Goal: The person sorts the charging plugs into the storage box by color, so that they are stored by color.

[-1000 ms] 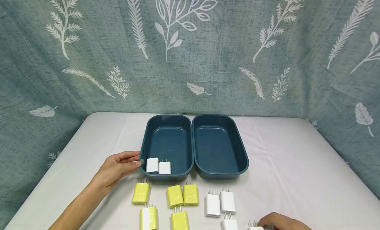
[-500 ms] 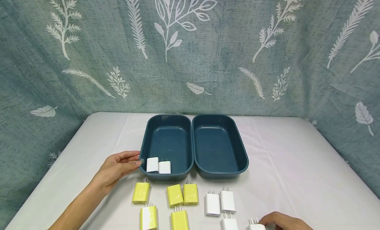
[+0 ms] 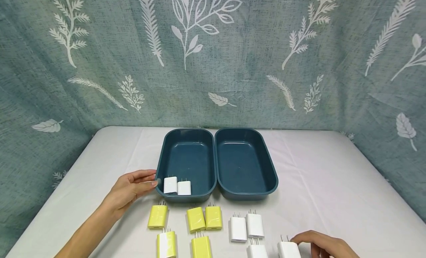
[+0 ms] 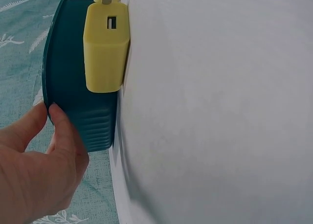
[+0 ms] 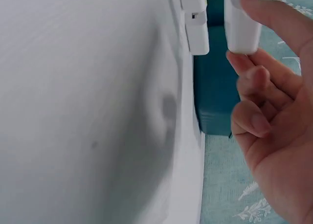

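My left hand (image 3: 128, 187) pinches the near left rim of the left dark blue tray (image 3: 193, 158) between thumb and fingers. The left wrist view shows the thumb and index finger meeting on the rim of this tray (image 4: 68, 57). At the lower right, my right hand (image 3: 326, 246) holds a white charger plug (image 3: 288, 250), prongs pointing away from me. In the right wrist view the thumb lies on one side of the charger plug (image 5: 242, 33) and fingertips touch its other side and lower end. Two white charger plugs (image 3: 170, 185) stand in the left tray's near left corner.
A second dark blue tray (image 3: 244, 165) sits against the first one's right side. Several yellow charger plugs (image 3: 158, 217) lie in front of the left tray. To their right lie three white charger plugs (image 3: 238, 229). A patterned curtain (image 3: 213, 58) hangs behind the table.
My right hand has moved slightly forward with the white charger plug, which now shows more in the head view. The left hand stays at the tray rim.
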Demonstrator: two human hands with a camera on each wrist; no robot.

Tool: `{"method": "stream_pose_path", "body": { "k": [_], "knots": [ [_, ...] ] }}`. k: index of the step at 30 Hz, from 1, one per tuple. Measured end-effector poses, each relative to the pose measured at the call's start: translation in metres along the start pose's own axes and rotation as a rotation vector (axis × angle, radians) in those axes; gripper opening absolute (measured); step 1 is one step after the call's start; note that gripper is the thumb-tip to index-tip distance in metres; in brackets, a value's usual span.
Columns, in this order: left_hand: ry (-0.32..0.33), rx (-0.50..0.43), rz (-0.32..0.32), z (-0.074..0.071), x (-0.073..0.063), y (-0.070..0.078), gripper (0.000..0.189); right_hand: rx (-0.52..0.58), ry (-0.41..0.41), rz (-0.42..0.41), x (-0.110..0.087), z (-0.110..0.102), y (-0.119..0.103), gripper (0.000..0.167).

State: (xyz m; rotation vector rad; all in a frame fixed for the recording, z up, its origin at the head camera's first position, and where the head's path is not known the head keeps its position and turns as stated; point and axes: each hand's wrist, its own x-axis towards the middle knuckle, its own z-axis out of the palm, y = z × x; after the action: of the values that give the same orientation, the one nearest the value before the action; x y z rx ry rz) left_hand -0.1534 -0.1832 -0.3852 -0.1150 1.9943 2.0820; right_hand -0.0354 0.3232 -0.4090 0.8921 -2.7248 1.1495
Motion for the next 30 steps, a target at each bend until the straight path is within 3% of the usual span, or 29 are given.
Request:
{"method": "stream_pose_path", "body": {
  "k": [4,12,18,30],
  "knots": [
    [-0.001,0.002,0.004,0.0,0.0,0.0,0.06,0.053,0.015,0.005,0.009,-0.008,-0.005,0.052],
    [-0.008,-0.008,0.009,-0.001,0.001,-0.001,0.059,0.034,0.142,0.185,0.033,-0.011,-0.029,0.051],
    [-0.007,0.001,0.008,-0.001,0.0,-0.001,0.06,0.058,0.191,0.091,0.06,-0.007,-0.037,0.051],
    [-0.013,-0.009,0.016,0.0,0.0,-0.002,0.06,0.127,0.161,-0.008,0.12,0.008,-0.053,0.047]
  ]
}}
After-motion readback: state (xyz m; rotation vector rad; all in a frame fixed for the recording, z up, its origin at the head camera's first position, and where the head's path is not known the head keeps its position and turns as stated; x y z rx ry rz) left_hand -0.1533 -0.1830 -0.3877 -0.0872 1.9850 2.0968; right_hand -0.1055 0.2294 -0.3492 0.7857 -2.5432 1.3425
